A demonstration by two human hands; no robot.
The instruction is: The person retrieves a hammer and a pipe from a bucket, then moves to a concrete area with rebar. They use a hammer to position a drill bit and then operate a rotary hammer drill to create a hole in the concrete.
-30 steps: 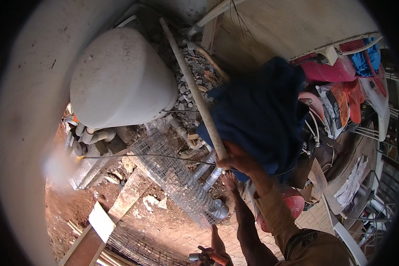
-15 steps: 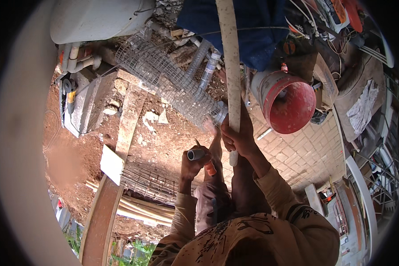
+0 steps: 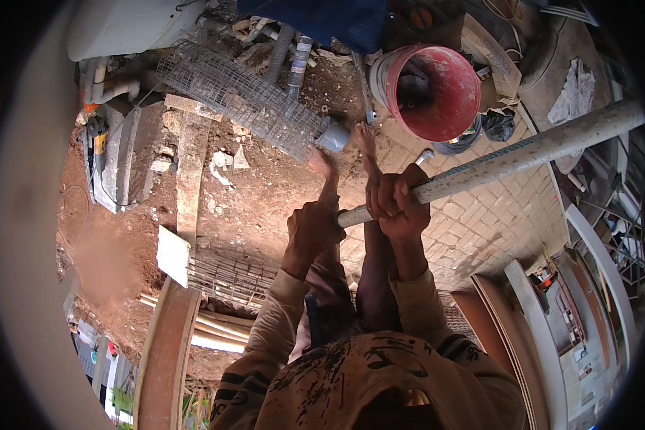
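- One long, speckled pale-grey pipe (image 3: 509, 158), gripped close to its lower end by the curled fingers of the right hand (image 3: 401, 204), slanting up and away to the right from there.
- At that lower end, just left of the right hand, a bent left hand (image 3: 313, 231) with its back turned up; cannot tell whether closed on the pipe or on something hidden underneath.
- Behind both hands, toward the body, tan sleeves (image 3: 283, 304) and dark trousers (image 3: 326, 276).
- Just beyond the hands, bare feet (image 3: 322, 163) on the ground.
- Right of the hands, passing beneath the pipe, brick paving (image 3: 466, 222).
- Left of the hands, reddish soil (image 3: 265, 188) with a wooden plank (image 3: 191, 165) across it and a white panel (image 3: 173, 256) near the plank's lower end.
- Ahead and left, past the feet, a slanted roll of wire mesh (image 3: 244, 97).
- Ahead and right, a bucket (image 3: 448, 122) with a red inside.
- Farther left, a black-and-yellow tool (image 3: 99, 143).
- Farthest ahead of the hands, dark blue cloth (image 3: 322, 21) and, toward the left, a whitish tank (image 3: 115, 29).
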